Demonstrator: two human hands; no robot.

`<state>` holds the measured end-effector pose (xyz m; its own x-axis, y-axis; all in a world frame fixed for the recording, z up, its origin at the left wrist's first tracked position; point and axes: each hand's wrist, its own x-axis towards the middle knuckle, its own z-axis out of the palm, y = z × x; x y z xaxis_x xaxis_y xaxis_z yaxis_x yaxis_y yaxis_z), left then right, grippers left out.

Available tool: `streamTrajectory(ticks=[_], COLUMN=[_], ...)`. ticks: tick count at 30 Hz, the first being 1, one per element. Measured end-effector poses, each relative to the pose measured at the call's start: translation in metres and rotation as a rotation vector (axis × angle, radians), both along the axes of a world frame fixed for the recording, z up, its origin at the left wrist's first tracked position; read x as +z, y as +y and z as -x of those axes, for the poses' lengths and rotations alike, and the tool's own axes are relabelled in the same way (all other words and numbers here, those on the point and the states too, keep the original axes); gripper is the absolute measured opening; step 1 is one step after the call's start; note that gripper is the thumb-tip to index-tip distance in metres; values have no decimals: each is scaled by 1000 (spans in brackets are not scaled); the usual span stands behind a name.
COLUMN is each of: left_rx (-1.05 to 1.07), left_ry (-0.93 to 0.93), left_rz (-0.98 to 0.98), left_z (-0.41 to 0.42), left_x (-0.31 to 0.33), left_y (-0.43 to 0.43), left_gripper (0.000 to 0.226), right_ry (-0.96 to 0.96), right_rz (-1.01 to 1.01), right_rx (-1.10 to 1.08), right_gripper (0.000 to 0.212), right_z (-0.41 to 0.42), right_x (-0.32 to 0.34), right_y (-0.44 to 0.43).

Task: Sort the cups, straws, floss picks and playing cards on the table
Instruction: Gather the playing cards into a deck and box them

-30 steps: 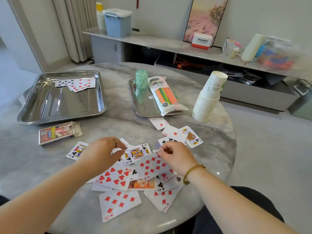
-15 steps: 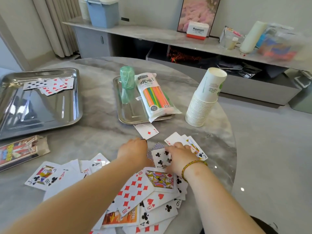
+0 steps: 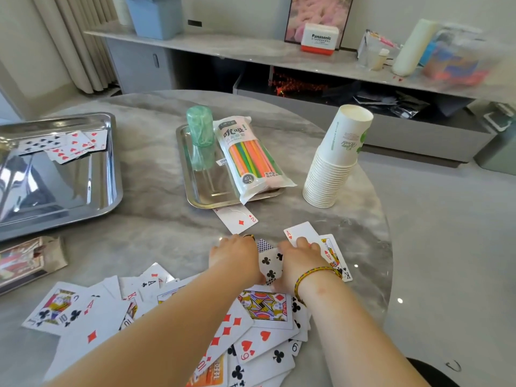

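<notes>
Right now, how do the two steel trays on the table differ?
The left tray is larger and holds a few playing cards; the middle tray is smaller and holds the straw pack and a green container. Both are shiny rectangular metal with raised rims.

On the shelf (image 3: 251,51) beyond you, a white and red box (image 3: 318,37) read "Panasonic". The straw packet (image 3: 248,157) carried bold Chinese characters and "40" in a dark circle. Among your cards, a diamond card (image 3: 237,217) showed "2", a heart card (image 3: 303,231) "A", the king (image 3: 333,252) "K", and the jack of clubs (image 3: 55,305) "J". The green lettering on the cup stack (image 3: 343,141) was too small to read.
</notes>
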<state>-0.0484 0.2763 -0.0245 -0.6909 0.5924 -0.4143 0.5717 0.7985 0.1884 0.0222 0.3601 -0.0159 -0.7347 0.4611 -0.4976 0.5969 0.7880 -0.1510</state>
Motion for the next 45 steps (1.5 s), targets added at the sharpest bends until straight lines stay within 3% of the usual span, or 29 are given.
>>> streamTrajectory(ticks=[4, 16, 22, 26, 32, 36, 45], left_rx=[25, -39, -15, 3, 38, 50, 49], left_ry=[13, -3, -10, 14, 49, 50, 41], left_rz=[-35, 131, 59, -36, -137, -159, -185], left_z=[0, 5, 2, 1, -4, -3, 0], left_x=[-4, 1, -1, -7, -12, -14, -15], left_y=[-7, 9, 8, -4, -15, -16, -17], left_gripper=[82, 66, 70, 68, 63, 62, 72], right_ry=[-8, -15, -31, -20, 209, 203, 221], right_rz=[25, -7, -7, -29, 76, 46, 199], right_rx=[-23, -66, -82, -62, -78, -105, -227], right_gripper=[69, 84, 86, 77, 41, 39, 36], right_z=[0, -1, -3, -5, 14, 19, 29], right_x=[2, 0, 3, 6, 4, -1, -5], right_y=[1, 6, 8, 7, -8, -13, -11])
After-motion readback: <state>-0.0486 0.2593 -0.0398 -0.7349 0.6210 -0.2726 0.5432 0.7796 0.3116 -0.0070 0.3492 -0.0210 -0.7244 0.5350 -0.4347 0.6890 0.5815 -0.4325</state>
